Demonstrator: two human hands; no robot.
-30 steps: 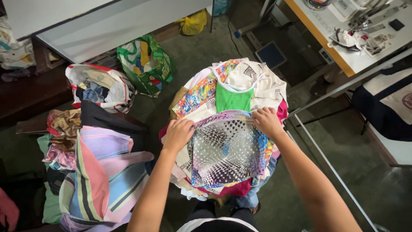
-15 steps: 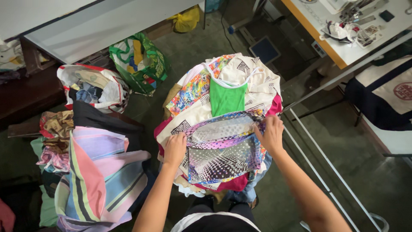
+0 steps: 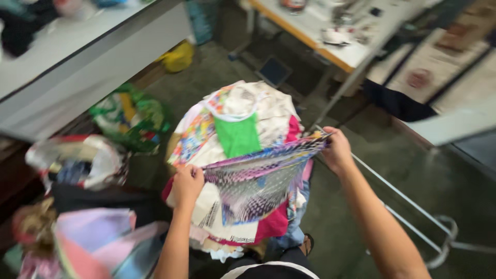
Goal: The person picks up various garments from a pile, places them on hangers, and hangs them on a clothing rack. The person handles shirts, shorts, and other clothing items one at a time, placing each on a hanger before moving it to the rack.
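My left hand [image 3: 187,184] and my right hand [image 3: 338,150] each grip one end of a purple, black and white patterned cloth [image 3: 258,183]. The cloth is lifted and stretched between them, hanging down over a tall pile of fabric pieces [image 3: 243,119]. A green piece [image 3: 237,135] and white and floral pieces lie on top of that pile, just beyond the held cloth. A pink piece [image 3: 274,225] shows under the hanging cloth.
A second heap of pastel striped cloth [image 3: 98,243] lies at lower left. Bags of fabric [image 3: 77,163] and a green bag [image 3: 132,116] sit on the floor. A grey table [image 3: 88,67] is upper left, a worktable [image 3: 330,41] upper right, a metal frame [image 3: 413,217] right.
Both hands have lifted the patterned cloth off the pile and pulled it wider; my right hand moved up and to the right. The view has tilted and shifted.
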